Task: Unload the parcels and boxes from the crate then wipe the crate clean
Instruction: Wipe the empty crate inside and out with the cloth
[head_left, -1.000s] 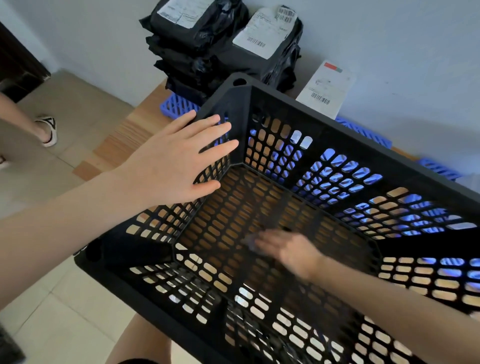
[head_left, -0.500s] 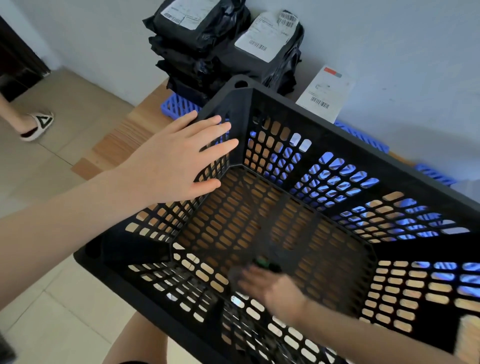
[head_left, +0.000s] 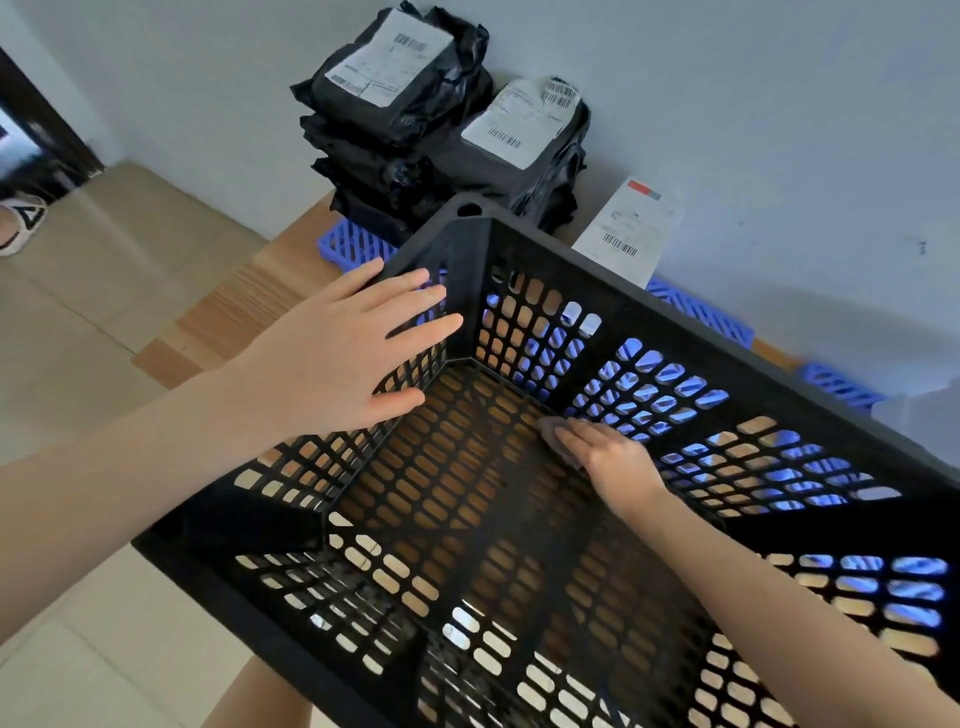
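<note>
1. Crate (head_left: 675, 332): black, lattice walls & floor. It sits on the table w/ its near corner out past the table edge. Nothing shows inside but the R hand, so unloading looks done. The step in hand is prob. the wipe.
2. Table (head_left: 234, 322): wood, set against the wall.
3. Parcels (head_left: 405, 130): black bags w/ white labels, stacked by the wall behind the crate's far corner, on blue trays (head_left: 353, 241). A white box (head_left: 628, 228) leans on the wall just beside them. All are outside the crate.
4. L hand (head_left: 337, 358): fingers straight & spread, flat against the crate's L wall near the far corner, gripping nothing. Good wiping needs this brace, esp. w/ the overhang, so that R-hand strokes don't slide the crate.
5. R hand (head_left: 608, 457): down on the crate floor at the foot of the far wall. Its fingers are stretched flat & pressing, not curled.
6. Cloth (head_left: 549, 430): a greyish bit at the R fingertips, too blurred to be sure of.
   - Best done in overlapping strokes along the ribs, w/ a flat palm.
   - Light pressure, since the lattice edges prob. snag.
   - Floor-wall seams & corners need extra passes.
   - Walls also need doing, not just the floor.
</note>
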